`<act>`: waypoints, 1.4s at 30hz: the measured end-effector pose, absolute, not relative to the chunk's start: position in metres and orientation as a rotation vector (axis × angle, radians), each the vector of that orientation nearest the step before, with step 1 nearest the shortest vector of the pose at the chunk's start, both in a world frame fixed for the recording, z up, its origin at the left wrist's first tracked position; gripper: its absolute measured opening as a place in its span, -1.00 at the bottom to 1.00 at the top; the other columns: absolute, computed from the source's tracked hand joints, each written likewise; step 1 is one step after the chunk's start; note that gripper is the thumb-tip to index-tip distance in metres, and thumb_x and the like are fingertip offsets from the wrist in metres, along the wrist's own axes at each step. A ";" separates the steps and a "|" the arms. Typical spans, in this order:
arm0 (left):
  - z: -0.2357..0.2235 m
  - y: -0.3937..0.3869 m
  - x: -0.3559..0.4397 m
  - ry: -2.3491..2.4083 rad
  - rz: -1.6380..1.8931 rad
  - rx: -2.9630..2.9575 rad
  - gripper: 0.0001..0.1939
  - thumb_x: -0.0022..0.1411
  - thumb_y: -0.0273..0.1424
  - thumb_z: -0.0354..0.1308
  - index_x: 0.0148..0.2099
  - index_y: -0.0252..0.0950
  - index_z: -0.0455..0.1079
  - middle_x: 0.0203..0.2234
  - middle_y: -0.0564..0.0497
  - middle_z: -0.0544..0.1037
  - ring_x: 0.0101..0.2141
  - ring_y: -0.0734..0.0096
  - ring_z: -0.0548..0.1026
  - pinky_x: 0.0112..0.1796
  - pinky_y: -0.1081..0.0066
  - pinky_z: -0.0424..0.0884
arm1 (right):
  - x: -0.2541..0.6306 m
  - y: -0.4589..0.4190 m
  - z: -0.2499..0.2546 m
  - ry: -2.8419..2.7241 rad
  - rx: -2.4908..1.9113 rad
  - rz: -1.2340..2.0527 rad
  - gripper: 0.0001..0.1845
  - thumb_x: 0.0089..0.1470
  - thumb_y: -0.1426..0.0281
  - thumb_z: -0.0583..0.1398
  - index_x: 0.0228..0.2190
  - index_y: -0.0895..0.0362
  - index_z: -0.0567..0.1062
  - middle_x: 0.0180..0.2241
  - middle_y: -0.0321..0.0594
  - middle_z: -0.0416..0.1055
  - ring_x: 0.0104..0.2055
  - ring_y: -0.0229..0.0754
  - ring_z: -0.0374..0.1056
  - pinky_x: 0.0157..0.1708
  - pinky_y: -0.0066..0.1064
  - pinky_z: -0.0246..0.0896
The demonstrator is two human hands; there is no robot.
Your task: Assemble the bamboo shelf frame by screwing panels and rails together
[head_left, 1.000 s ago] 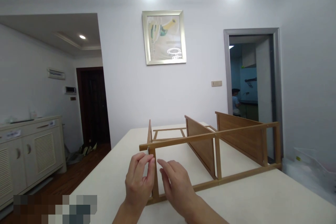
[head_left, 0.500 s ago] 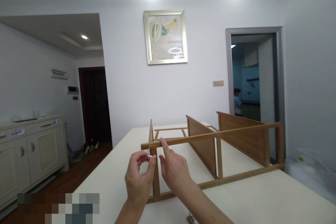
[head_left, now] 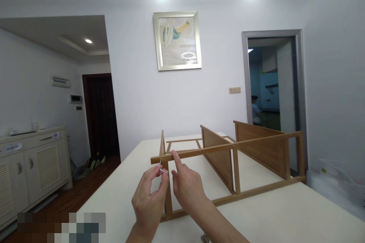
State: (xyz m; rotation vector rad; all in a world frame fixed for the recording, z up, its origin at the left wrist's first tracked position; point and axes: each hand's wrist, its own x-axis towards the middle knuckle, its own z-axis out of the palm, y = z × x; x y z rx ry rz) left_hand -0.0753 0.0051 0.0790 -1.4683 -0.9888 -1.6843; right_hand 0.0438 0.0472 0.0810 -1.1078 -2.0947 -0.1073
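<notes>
1. Presently, your wooden shelf unit lies on its side on the white counter (head_left: 270, 212), its near ladder-like side frame (head_left: 237, 171) facing you and a far side frame (head_left: 185, 140) beyond.

2. Judging by how the parts stand, the main body is already put together: the middle panel (head_left: 218, 157) and the right panel (head_left: 261, 150) span back from the near frame, and a left panel (head_left: 162, 142) shows almost edge-on at the left end.

3. Your left hand (head_left: 149, 193) has its fingers pinched narrow on a small bent metal key, apparently a hex key (head_left: 162, 171), just below the left end of the upper rail (head_left: 205, 151), beside the end crossbar (head_left: 168, 201).

4. Your right hand (head_left: 188, 186) has its index finger extended to the upper rail, seemingly steadying it; thumb and index stand apart with nothing visible between them, and the other fingers are curled.

5. That left corner looks like the joint in progress, so I judge its fastening unfinished. Whether the remaining joints are tight, you cannot tell from this view.

6. A small metallic item (head_left: 204, 238) sits by your right forearm, partly hidden; whether it is leftover hardware is unclear.
</notes>
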 end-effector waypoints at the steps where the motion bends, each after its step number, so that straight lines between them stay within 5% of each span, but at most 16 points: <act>1: 0.079 0.006 -0.076 -0.963 -1.662 -1.475 -0.78 0.16 -0.57 0.26 -0.11 -0.32 0.45 -0.32 0.02 0.61 -0.31 0.49 0.58 -0.17 0.49 0.49 | 0.044 0.047 0.081 -2.097 -1.109 -0.111 -0.31 0.27 0.46 -0.01 0.34 0.03 -0.14 -0.31 -0.20 0.49 -0.35 -0.12 0.43 -0.44 -0.37 0.03; 6: 0.073 0.012 -0.081 -0.886 -1.598 -1.546 -0.69 0.19 -0.69 0.15 -0.03 -0.36 0.43 -0.24 -0.06 0.61 -0.20 0.43 0.57 -0.08 0.42 0.48 | 0.043 0.049 0.080 -2.089 -1.101 -0.134 -0.29 0.27 0.48 -0.01 0.34 0.03 -0.19 -0.32 -0.21 0.48 -0.35 -0.13 0.42 -0.43 -0.37 0.07; 12: 0.071 0.010 -0.084 -1.011 -1.806 -1.603 -0.72 0.30 -0.56 0.06 -0.02 -0.25 0.48 -0.19 -0.07 0.52 -0.12 0.31 0.52 -0.13 0.30 0.54 | 0.047 0.054 0.064 -2.043 -0.943 -0.221 -0.36 0.26 0.49 -0.05 0.31 0.10 -0.11 -0.32 -0.20 0.46 -0.41 -0.15 0.38 -0.45 -0.36 0.10; 19: 0.069 0.012 -0.082 -1.338 -2.438 -1.735 -0.70 0.37 -0.22 0.00 -0.02 -0.22 0.46 -0.03 -0.08 0.50 -0.35 0.40 0.57 -0.35 0.30 0.60 | 0.043 0.058 0.020 -2.048 -0.779 -0.205 -0.76 0.30 0.43 -0.07 -0.04 0.12 0.27 -0.30 -0.20 0.43 -0.38 -0.18 0.35 -0.40 -0.36 0.12; 24: 0.075 0.014 -0.083 -1.308 -2.656 -1.806 -0.68 0.35 -0.14 0.02 -0.08 -0.26 0.42 0.01 -0.12 0.48 -0.42 0.44 0.54 -0.44 0.34 0.56 | 0.037 0.061 0.007 -2.109 -0.918 0.033 -0.80 0.32 0.37 -0.07 -0.16 0.08 0.33 -0.22 -0.17 0.42 -0.20 -0.12 0.36 -0.28 -0.36 0.14; 27: 0.076 0.015 -0.085 -1.251 -2.720 -1.869 -0.69 0.34 -0.14 0.03 -0.12 -0.27 0.41 0.03 -0.13 0.45 -0.47 0.51 0.48 -0.50 0.39 0.49 | 0.036 0.059 0.004 -2.174 -0.946 0.159 -0.81 0.30 0.38 -0.06 -0.28 0.08 0.32 -0.32 -0.22 0.44 -0.34 -0.18 0.35 -0.37 -0.40 0.09; 32: 0.076 0.019 -0.088 -1.205 -2.747 -1.983 -0.69 0.36 -0.16 0.01 -0.08 -0.24 0.42 -0.01 -0.09 0.42 -0.50 0.58 0.39 -0.56 0.47 0.39 | 0.035 0.057 0.003 -2.196 -0.959 0.217 -0.87 0.26 0.44 -0.04 -0.31 0.07 0.27 -0.41 -0.28 0.44 -0.45 -0.22 0.31 -0.47 -0.44 -0.01; 42: 0.090 0.011 -0.093 -0.939 -2.928 -2.181 -0.67 0.36 -0.23 0.01 -0.37 -0.31 0.42 -0.23 0.00 0.35 -0.48 0.56 0.38 -0.52 0.46 0.36 | 0.034 0.050 0.006 -2.269 -0.963 0.239 -0.89 0.27 0.42 -0.07 -0.25 0.06 0.24 -0.40 -0.26 0.48 -0.44 -0.18 0.35 -0.49 -0.42 -0.09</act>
